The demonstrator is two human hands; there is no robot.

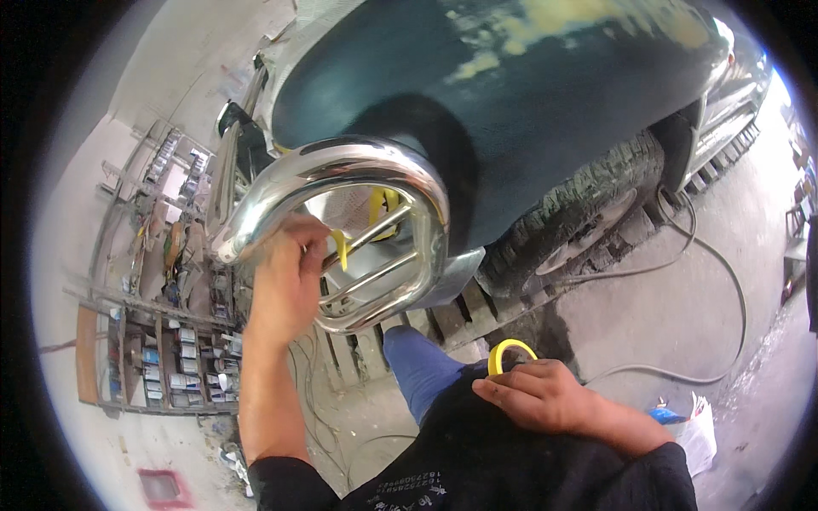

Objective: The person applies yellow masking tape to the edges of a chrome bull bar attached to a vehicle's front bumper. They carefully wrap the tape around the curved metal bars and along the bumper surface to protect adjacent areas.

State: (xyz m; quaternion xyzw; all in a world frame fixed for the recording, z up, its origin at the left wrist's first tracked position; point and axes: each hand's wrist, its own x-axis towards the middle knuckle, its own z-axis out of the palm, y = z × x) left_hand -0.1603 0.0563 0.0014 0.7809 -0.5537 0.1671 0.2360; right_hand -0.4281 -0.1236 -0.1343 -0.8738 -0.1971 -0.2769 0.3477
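My left hand (290, 277) is closed at the opening of a polished chrome bumper guard (358, 153) on the front of a vehicle. A short strip of yellow tape (342, 249) sticks out from its pinched fingers, beside the guard's thin crossbars. More yellow tape (388, 209) shows through the opening, behind the bars; what it sticks to is partly hidden. Against my dark shirt, my right hand (545, 396) is closed on a yellow tape roll (511, 347), which stands up above the fingers.
The dark vehicle fender (528, 145) has pale sanded patches, and its muddy tyre (588, 204) rests over a floor grate (434, 324). A hose (743, 315) loops across the floor at right. Shelves with cans (183, 366) stand at left. Crumpled paper (699, 434) lies at lower right.
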